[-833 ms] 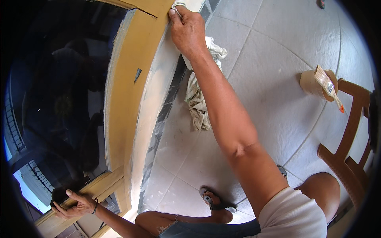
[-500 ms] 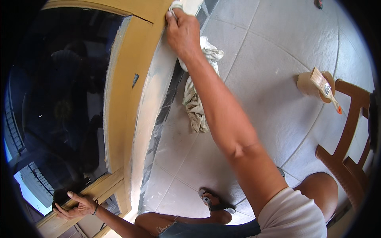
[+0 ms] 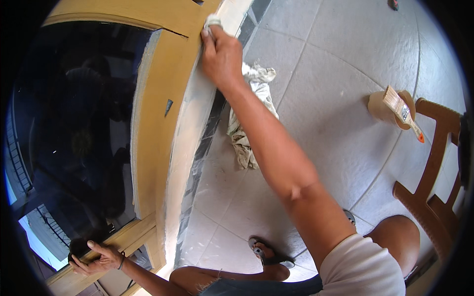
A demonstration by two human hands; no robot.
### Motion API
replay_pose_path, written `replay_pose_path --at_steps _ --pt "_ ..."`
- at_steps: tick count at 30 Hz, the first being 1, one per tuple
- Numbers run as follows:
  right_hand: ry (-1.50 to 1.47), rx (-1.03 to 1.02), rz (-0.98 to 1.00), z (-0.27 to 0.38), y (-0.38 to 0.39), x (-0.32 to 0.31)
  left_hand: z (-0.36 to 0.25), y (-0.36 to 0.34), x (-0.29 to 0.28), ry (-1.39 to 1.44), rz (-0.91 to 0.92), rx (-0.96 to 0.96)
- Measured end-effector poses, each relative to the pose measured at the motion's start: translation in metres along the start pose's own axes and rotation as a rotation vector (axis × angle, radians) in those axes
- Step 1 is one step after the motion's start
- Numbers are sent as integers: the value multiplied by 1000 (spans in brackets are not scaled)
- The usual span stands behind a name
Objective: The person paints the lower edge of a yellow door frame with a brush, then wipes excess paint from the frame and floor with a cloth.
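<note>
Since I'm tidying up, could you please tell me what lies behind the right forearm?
Pale crumpled cloth shows on both sides, on floor tiles; the middle is covered.

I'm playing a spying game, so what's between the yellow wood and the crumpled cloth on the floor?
From the yellow wood to the crumpled cloth, the head view shows a pale strip, then a dark tile border, then some grey floor.

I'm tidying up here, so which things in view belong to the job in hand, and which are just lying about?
In use:
pale cloth, in the right hand
yellow frame, left hand at its lower end

Seemingly idle:
rumpled cloth on the floor
brush on the tan pot
brown chair
</note>
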State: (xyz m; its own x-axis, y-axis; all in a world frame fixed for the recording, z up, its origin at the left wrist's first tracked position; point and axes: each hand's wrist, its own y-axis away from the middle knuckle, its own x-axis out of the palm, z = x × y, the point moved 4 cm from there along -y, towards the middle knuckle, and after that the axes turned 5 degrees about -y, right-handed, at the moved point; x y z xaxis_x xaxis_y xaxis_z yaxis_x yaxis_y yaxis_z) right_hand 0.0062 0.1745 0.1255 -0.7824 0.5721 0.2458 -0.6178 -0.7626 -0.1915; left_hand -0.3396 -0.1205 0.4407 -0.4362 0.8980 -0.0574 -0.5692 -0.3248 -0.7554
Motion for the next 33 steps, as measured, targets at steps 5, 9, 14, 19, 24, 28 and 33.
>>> replay_pose_path --at_steps 5,9,14,19,24,28,33 --pt "73 54 40 -4 -18 -3 2 3 3 57 -8 16" --pt "-65 -18 -18 6 5 -3 -2 -2 1 11 -12 0" --pt "23 72 32 -4 -20 -3 -1 1 1 10 -7 34" --pt "-100 35 10 2 7 -2 3 0 2 -25 -1 31" --pt "-3 90 19 -1 -20 -1 -8 -5 -1 12 -31 57" --pt "-84 -23 -61 4 -2 -1 -2 -5 1 -4 -12 44" --pt "-57 115 -24 3 -22 -2 -7 -5 -1 15 -18 68"
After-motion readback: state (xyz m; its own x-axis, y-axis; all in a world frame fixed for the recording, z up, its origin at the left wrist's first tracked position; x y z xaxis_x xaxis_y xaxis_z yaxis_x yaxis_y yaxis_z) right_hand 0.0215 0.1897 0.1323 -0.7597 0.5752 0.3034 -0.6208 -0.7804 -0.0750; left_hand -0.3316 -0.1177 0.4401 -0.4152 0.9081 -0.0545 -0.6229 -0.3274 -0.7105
